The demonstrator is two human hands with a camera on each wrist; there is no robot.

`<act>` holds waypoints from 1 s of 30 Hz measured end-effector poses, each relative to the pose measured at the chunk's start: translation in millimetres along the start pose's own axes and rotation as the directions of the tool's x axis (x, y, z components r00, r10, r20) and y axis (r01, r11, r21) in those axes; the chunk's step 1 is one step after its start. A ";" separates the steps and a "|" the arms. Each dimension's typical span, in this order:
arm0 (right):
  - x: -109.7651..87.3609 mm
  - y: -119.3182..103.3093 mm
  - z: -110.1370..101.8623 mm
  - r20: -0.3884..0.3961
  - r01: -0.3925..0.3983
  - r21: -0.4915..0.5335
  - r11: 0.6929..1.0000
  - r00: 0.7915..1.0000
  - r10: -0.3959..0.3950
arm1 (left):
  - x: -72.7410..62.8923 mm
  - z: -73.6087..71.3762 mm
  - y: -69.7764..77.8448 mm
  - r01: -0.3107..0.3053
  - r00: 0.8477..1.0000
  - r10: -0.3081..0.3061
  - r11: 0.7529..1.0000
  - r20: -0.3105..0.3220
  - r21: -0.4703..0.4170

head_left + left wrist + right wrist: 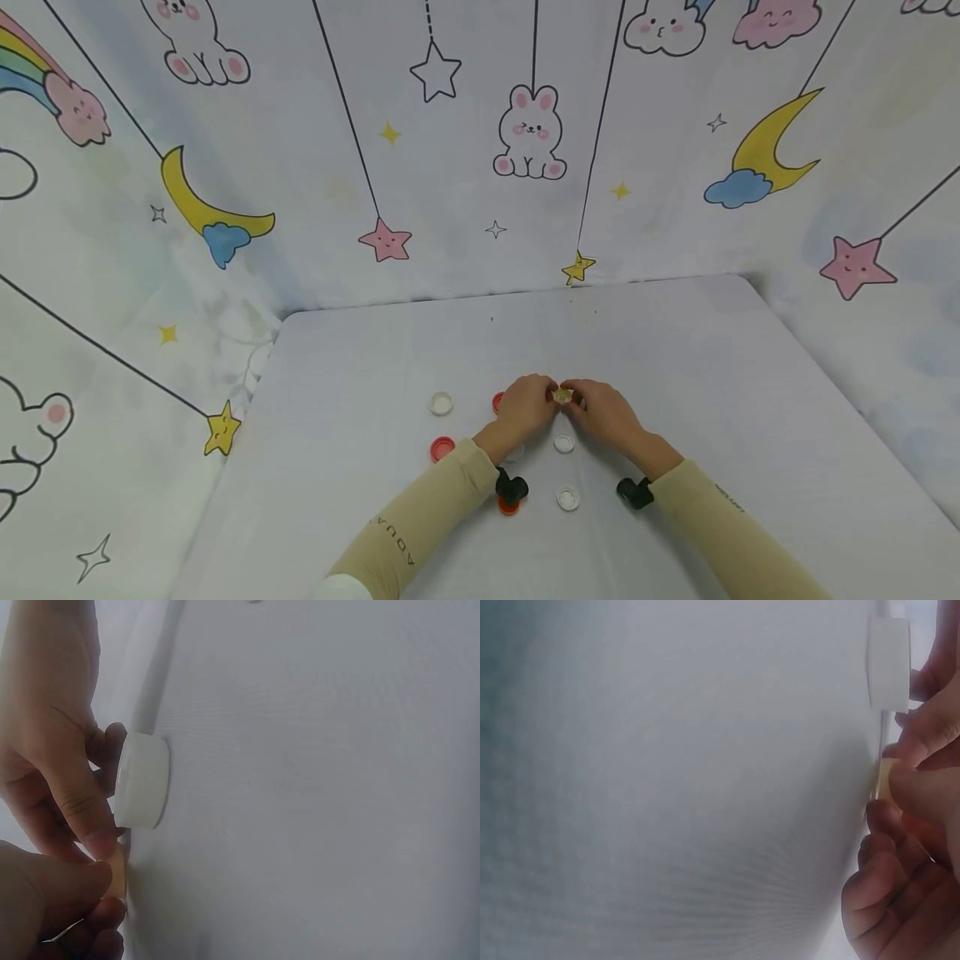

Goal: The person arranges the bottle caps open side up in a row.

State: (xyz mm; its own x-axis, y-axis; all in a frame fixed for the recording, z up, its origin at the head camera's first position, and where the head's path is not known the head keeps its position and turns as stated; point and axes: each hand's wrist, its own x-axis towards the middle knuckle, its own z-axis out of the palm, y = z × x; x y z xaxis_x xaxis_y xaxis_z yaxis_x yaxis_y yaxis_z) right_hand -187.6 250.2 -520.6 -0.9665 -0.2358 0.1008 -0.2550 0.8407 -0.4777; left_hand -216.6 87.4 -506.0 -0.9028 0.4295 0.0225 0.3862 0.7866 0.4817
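Note:
Both hands meet over the middle of the table around a small yellow round piece, apparently a bottle cap [562, 396]. My left hand [527, 408] pinches it from the left between thumb and fingers. From the other side, the fingers of my right hand [606, 415] pinch it too. Up close, the yellow cap [117, 874] sits low at the tabletop, mostly covered by fingertips. A white cap [144, 780] lies right beside the hands in the left wrist view; the right wrist view also has a white cap [889, 664] near them.
Nearer me are white caps [564, 443] [567, 498]. Left of them lie a white cap [442, 403], a red cap [442, 448] and an orange-red cap [508, 505]. Another red cap [497, 402] is half hidden by the left hand. A white cloth [360, 358] covers the table.

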 end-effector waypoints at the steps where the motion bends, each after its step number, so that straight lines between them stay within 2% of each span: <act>1: -0.4 0.2 -0.3 0.003 0.001 -0.002 1.000 1.000 -0.001 | -0.3 -0.2 0.5 0.001 1.000 -0.001 1.000 0.004 0.005; 6: -0.3 1.5 -1.5 0.015 0.011 -0.002 1.000 1.000 -0.011 | 0.4 1.0 -0.3 -0.006 1.000 0.006 1.000 0.002 0.015; 10: 0.8 2.5 -1.9 0.016 0.015 0.006 1.000 1.000 -0.015 | 2.3 1.5 -1.9 -0.023 0.999 0.023 1.000 -0.028 0.001; 20: 2.9 -0.2 -6.1 0.055 -0.040 0.003 0.999 0.998 0.040 | 7.4 -7.0 -3.0 0.024 0.998 -0.027 0.998 -0.060 -0.051; 30: 2.5 -6.0 -19.1 0.001 -0.040 -0.011 0.999 0.999 0.040 | 1.5 -19.4 -0.9 0.000 0.998 -0.003 0.998 -0.056 -0.059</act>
